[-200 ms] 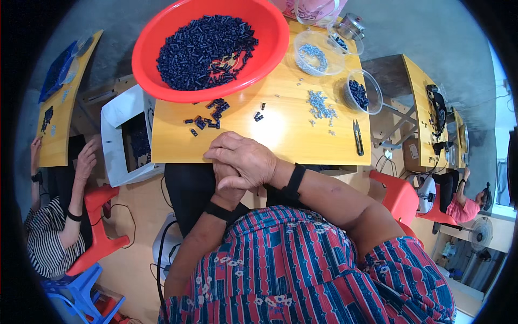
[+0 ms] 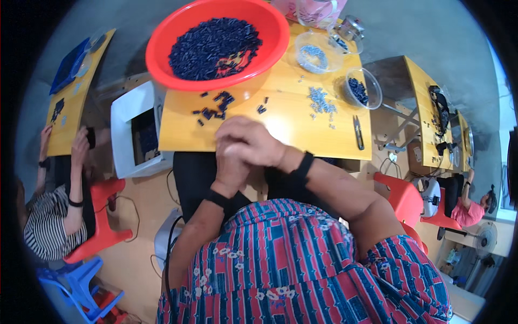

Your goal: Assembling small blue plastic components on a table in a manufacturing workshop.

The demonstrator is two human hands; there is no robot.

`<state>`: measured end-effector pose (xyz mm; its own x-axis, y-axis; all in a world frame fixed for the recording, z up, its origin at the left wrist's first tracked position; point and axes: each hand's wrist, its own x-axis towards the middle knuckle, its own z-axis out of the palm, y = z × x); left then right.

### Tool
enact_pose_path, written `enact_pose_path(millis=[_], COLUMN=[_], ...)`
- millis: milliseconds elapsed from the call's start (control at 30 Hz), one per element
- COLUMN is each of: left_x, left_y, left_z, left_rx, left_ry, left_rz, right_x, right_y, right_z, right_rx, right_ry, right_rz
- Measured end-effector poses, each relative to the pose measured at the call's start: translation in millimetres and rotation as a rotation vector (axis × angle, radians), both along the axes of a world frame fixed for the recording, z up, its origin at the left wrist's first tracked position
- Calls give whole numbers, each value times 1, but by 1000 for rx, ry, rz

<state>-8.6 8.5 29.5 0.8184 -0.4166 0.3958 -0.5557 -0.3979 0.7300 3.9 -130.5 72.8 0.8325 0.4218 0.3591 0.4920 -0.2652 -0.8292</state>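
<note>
Ok, basin (image 2: 274,35) w/ dk pcs (image 2: 213,46); tub (image 2: 334,59), prob. screws (image 2: 313,56).

Far left: side table (image 2: 75,119), blue tray (image 2: 66,69) at its far end. Person in striped top (image 2: 54,227) seated there on a red stool (image 2: 108,201), blue stool (image 2: 81,283) near, lower left. Pink bag (image 2: 324,12) at back, cut off up top. Right: another table (image 2: 420,102), black gear (image 2: 440,110) on it, kind unclear; brown carton (image 2: 414,152) below. Person in pink top (image 2: 467,214) far right, standing fan (image 2: 486,235) near. Grey wall (image 2: 127,29) behind.
</note>
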Motion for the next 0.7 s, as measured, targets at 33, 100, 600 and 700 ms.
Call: enact_pose_path(millis=[33,100,600,700], left_x=[1,-2,-43,-44], left_y=[-3,6,6,8], left_z=[7,30,50,53], left_rx=[28,41,-483,-488], left_ry=[-46,66,959,982], left_rz=[52,-15,-76,-101], right_x=[-4,-17,-85,-86], right_y=[-6,-23,-33,-33], right_z=[9,10,11,12], right_rx=[-2,120,174,214], right_ry=[-3,94,319,305], right_rz=[-103,-323,-315,-305])
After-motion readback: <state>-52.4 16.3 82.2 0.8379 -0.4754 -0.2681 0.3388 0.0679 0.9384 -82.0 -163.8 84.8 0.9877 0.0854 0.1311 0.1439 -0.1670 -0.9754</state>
